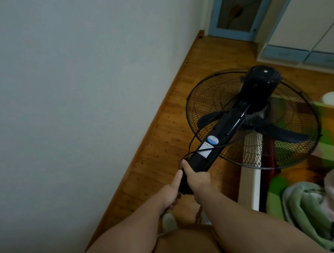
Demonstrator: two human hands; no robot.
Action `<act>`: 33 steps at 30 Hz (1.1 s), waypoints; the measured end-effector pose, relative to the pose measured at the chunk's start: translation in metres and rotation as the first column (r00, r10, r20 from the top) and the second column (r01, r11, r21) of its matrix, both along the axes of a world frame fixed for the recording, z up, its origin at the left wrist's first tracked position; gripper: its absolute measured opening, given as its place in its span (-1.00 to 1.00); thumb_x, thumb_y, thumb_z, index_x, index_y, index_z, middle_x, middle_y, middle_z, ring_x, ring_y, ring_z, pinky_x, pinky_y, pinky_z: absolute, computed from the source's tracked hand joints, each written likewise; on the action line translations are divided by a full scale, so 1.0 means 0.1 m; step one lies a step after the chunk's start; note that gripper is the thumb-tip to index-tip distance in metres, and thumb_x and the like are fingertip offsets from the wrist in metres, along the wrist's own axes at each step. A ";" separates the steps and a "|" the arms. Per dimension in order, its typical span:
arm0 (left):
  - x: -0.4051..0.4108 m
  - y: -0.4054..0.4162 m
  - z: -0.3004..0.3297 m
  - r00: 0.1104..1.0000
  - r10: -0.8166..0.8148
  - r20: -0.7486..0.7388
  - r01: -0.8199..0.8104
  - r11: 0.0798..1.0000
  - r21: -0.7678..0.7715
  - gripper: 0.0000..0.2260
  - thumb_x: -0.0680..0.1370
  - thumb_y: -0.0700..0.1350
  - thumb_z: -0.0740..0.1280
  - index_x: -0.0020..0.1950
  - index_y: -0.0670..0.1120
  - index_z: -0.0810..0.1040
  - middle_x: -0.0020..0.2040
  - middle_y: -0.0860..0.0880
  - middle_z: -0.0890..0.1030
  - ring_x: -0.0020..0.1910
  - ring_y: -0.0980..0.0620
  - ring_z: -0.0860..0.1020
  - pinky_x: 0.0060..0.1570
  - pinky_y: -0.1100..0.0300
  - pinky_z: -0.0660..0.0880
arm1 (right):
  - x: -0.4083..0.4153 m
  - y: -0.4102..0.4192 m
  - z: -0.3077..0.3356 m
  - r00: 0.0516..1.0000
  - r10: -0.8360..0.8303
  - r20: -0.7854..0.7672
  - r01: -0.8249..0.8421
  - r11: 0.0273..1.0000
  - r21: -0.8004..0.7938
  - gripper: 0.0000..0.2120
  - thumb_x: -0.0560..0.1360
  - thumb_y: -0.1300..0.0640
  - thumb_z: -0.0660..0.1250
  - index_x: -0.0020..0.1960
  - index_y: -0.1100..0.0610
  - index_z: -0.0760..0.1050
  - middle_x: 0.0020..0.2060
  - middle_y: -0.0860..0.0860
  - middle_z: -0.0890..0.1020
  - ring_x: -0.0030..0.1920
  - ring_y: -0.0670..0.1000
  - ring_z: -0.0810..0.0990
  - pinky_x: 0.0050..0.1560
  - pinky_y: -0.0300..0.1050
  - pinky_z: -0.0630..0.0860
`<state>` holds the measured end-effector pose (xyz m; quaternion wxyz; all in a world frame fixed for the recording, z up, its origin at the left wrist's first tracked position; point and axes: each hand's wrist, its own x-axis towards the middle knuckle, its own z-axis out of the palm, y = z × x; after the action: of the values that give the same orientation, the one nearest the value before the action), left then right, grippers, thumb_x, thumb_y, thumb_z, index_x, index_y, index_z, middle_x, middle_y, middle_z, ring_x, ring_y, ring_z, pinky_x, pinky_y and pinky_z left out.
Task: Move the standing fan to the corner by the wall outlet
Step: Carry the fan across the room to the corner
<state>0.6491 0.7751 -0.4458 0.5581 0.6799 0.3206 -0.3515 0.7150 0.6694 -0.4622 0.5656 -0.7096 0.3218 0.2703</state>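
White wall [65,92] fills the left, with wood floor [162,136] running along it toward a far corner; no outlet shows. The left hand [170,193] grips the low end of the black fan's [229,123] column, thumb laid along it, and the right hand [198,180] wraps the same column just above. The fan is tipped away from the person, its cage [259,154] over the floor beside the bed [299,187]. Top-heavy and rigid, probably; the cage wire bends, so the column is the safer hold. A loose cord [190,144] could snag.
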 end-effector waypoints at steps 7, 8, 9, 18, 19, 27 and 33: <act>0.56 -0.12 0.06 0.998 -0.059 0.028 0.059 0.998 0.013 -0.09 0.38 0.62 -0.12 0.25 -0.03 0.58 -0.21 -0.06 0.45 -0.23 -0.03 0.39 -0.17 0.10 0.37 | 0.54 -0.15 -0.01 1.000 -0.020 0.016 0.020 1.000 0.010 -0.12 0.26 -0.33 0.55 0.33 0.24 0.41 0.08 0.13 0.62 0.03 0.17 0.61 -0.06 0.07 0.64; 0.66 -0.15 0.06 0.998 -0.064 0.026 0.063 0.998 0.015 -0.07 0.37 0.63 -0.11 0.26 -0.03 0.58 -0.21 -0.07 0.45 -0.21 -0.05 0.39 -0.15 0.09 0.37 | 0.64 -0.18 -0.01 1.000 -0.023 0.015 0.023 1.000 0.008 -0.11 0.26 -0.34 0.54 0.33 0.24 0.41 0.08 0.14 0.62 0.03 0.17 0.61 -0.05 0.07 0.64; 0.76 -0.19 0.05 0.997 -0.068 0.022 0.068 0.998 0.020 -0.06 0.36 0.64 -0.11 0.27 -0.03 0.58 -0.21 -0.08 0.45 -0.21 -0.05 0.39 -0.15 0.09 0.37 | 0.74 -0.22 -0.01 1.000 -0.025 0.015 0.025 1.000 0.008 -0.11 0.26 -0.34 0.54 0.32 0.24 0.41 0.07 0.13 0.61 0.02 0.16 0.61 -0.07 0.05 0.64; 2.06 -0.75 0.07 0.996 -0.082 0.033 0.082 0.997 -0.002 -0.07 0.31 0.66 -0.07 0.13 -0.05 0.62 -0.33 -0.01 0.44 -0.33 0.02 0.39 -0.22 0.13 0.41 | 2.03 -0.82 0.07 0.999 -0.041 0.009 0.040 0.999 0.017 -0.13 0.25 -0.37 0.53 0.28 0.23 0.42 0.01 0.12 0.60 -0.06 0.14 0.59 -0.22 -0.02 0.60; 2.20 -0.82 0.08 0.996 -0.081 0.035 0.081 0.997 0.003 -0.07 0.30 0.67 -0.07 0.12 -0.05 0.61 -0.33 -0.01 0.44 -0.33 0.02 0.39 -0.23 0.13 0.41 | 2.17 -0.89 0.08 0.999 -0.040 0.010 0.039 0.999 0.017 -0.13 0.25 -0.37 0.53 0.27 0.23 0.42 0.00 0.11 0.59 -0.09 0.12 0.58 -0.30 -0.08 0.54; 3.22 -1.21 0.17 0.995 -0.071 0.066 0.065 0.994 0.087 -0.04 0.21 0.73 -0.09 -0.09 -0.07 0.61 -0.32 -0.04 0.45 -0.29 -0.03 0.40 -0.20 0.07 0.38 | 3.18 -1.23 0.23 0.995 -0.078 0.055 0.076 0.997 0.027 -0.11 0.27 -0.37 0.52 0.33 0.20 0.34 -0.19 -0.01 0.43 -0.26 0.01 0.43 -0.41 -0.16 0.33; 3.71 -1.32 0.13 0.993 -0.106 0.056 0.100 0.991 0.092 -0.07 0.26 0.70 -0.11 -0.13 -0.08 0.59 -0.33 -0.03 0.47 -0.30 -0.02 0.42 -0.18 0.08 0.38 | 3.61 -1.35 0.19 0.993 -0.111 0.048 0.110 0.994 0.029 -0.09 0.26 -0.36 0.52 0.34 0.20 0.31 -0.19 -0.03 0.43 -0.23 0.00 0.46 -0.34 -0.13 0.41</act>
<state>1.0200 0.6428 -0.4328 0.5179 0.7300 0.2832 -0.3444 1.0761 0.5343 -0.4434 0.5967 -0.6896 0.3430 0.2253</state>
